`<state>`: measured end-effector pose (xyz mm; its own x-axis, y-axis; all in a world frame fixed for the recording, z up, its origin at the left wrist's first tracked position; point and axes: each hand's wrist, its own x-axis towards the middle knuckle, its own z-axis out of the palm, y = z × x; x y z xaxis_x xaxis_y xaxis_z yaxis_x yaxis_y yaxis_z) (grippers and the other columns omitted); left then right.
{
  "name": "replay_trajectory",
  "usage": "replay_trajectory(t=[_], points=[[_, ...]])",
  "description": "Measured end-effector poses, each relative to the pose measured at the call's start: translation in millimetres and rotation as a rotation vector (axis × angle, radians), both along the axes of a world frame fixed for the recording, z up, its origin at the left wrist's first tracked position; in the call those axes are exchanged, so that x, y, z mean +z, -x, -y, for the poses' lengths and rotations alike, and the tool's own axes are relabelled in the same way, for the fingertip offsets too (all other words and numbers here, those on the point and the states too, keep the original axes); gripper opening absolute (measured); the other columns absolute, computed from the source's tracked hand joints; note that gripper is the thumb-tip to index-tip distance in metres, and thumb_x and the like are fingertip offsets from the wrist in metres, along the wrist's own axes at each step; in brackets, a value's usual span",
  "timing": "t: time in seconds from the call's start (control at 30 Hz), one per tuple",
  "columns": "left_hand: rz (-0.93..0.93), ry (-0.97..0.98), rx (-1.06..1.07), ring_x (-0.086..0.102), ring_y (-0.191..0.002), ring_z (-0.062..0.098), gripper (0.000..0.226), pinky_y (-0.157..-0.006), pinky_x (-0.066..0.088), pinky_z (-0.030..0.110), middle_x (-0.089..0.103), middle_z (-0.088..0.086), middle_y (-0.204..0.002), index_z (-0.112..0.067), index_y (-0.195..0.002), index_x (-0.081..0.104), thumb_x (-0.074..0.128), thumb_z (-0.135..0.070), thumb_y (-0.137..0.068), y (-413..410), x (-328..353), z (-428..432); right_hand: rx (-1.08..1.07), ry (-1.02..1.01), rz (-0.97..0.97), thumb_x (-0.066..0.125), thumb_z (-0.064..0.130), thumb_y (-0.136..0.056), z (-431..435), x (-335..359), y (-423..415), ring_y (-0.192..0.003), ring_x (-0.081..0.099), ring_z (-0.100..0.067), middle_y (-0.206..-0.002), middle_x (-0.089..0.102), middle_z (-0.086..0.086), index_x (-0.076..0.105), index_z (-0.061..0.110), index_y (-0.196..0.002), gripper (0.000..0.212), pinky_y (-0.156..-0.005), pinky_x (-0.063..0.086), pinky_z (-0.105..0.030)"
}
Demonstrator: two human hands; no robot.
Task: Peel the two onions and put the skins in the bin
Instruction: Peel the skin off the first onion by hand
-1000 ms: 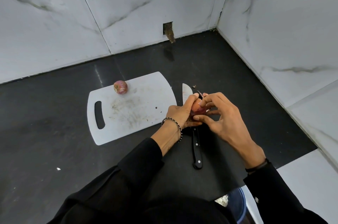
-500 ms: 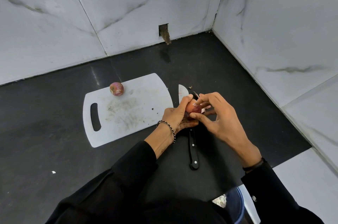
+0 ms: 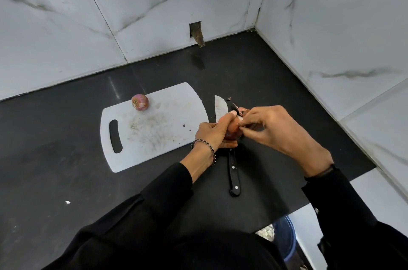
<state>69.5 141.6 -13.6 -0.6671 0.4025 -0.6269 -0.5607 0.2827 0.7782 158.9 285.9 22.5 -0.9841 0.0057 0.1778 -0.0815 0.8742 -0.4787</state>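
Two hands meet above a black worktop (image 3: pixel 55 159). The left hand (image 3: pixel 212 133) cups an onion (image 3: pixel 234 132), fingers curled round it; the right hand (image 3: pixel 271 128) pinches the onion near its top. A second onion (image 3: pixel 140 102) sits at the far edge of a white cutting board (image 3: pixel 154 137). A knife (image 3: pixel 234 172) lies beneath the hands.

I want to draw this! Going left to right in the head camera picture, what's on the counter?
White crumb → loose onion → left hand gripping the second onion → right hand.
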Motion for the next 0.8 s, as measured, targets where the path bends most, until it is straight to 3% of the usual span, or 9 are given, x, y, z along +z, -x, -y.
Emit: replay_trajectory(t=[0.13, 0.3, 0.4, 0.5, 0.57, 0.7, 0.8], points=[[0.04, 0.014, 0.038, 0.074, -0.065, 0.027, 0.054, -0.064, 0.062, 0.033, 0.075, 0.011, -0.073, 0.001, -0.086, 0.073, 0.076, -0.052, -0.077, -2, -2, -1, 0.014, -0.095, 0.081, 0.07, 0.02, -0.085, 4, 1, 5, -0.074, 0.062, -0.013, -0.08, 0.065, 0.006, 0.074, 0.017, -0.083, 0.006, -0.07, 0.056, -0.04], [0.128, -0.011, 0.096, 0.074, -0.068, 0.023, 0.055, -0.058, 0.061, 0.033, 0.073, 0.014, -0.085, 0.003, -0.096, 0.068, 0.076, -0.048, -0.078, -5, 0, -2, -0.031, -0.209, 0.013, 0.051, 0.031, -0.081, 13, -9, 7, -0.067, 0.053, -0.019, -0.074, 0.054, 0.004, 0.056, 0.014, -0.075, 0.018, -0.064, 0.055, -0.043], [0.175, 0.003, 0.109, 0.073, -0.071, 0.022, 0.062, -0.051, 0.058, 0.03, 0.07, 0.015, -0.094, 0.003, -0.109, 0.062, 0.073, -0.05, -0.079, -2, 2, -2, -0.042, -0.176, -0.069, 0.06, 0.025, -0.084, 16, -17, 0, -0.078, 0.056, -0.021, -0.078, 0.051, 0.008, 0.055, 0.013, -0.078, 0.014, -0.074, 0.057, -0.036], [0.212, -0.018, 0.109, 0.071, -0.057, 0.019, 0.062, -0.048, 0.056, 0.027, 0.069, 0.016, -0.09, 0.001, -0.111, 0.058, 0.067, -0.053, -0.083, 3, 5, 1, -0.071, -0.066, -0.111, 0.072, 0.026, -0.083, 14, -19, -12, -0.076, 0.049, -0.012, -0.082, 0.049, 0.013, 0.058, 0.016, -0.08, 0.017, -0.073, 0.038, -0.012], [0.244, -0.04, 0.098, 0.071, -0.055, 0.021, 0.065, -0.048, 0.056, 0.028, 0.071, 0.019, -0.089, 0.001, -0.113, 0.057, 0.065, -0.056, -0.084, 5, 5, 3, -0.09, -0.009, -0.125, 0.07, 0.028, -0.082, 13, -18, -18, -0.07, 0.046, -0.008, -0.08, 0.051, 0.011, 0.057, 0.017, -0.08, 0.017, -0.067, 0.037, -0.014], [0.276, -0.072, 0.091, 0.069, -0.056, 0.022, 0.06, -0.053, 0.059, 0.031, 0.071, 0.02, -0.085, -0.004, -0.105, 0.057, 0.062, -0.059, -0.085, 8, 5, 3, -0.134, 0.123, -0.186, 0.072, 0.02, -0.079, 13, -21, -23, -0.069, 0.053, -0.013, -0.08, 0.054, 0.008, 0.058, 0.016, -0.079, 0.014, -0.061, 0.048, -0.029], [0.335, -0.163, 0.1, 0.068, -0.059, 0.023, 0.051, -0.061, 0.061, 0.034, 0.069, 0.022, -0.092, -0.006, -0.106, 0.056, 0.061, -0.053, -0.087, 10, 8, 3, -0.21, 0.204, -0.251, 0.079, 0.008, -0.077, 14, -24, -23, -0.072, 0.056, -0.012, -0.087, 0.057, 0.004, 0.062, 0.011, -0.077, 0.017, -0.061, 0.05, -0.026]])
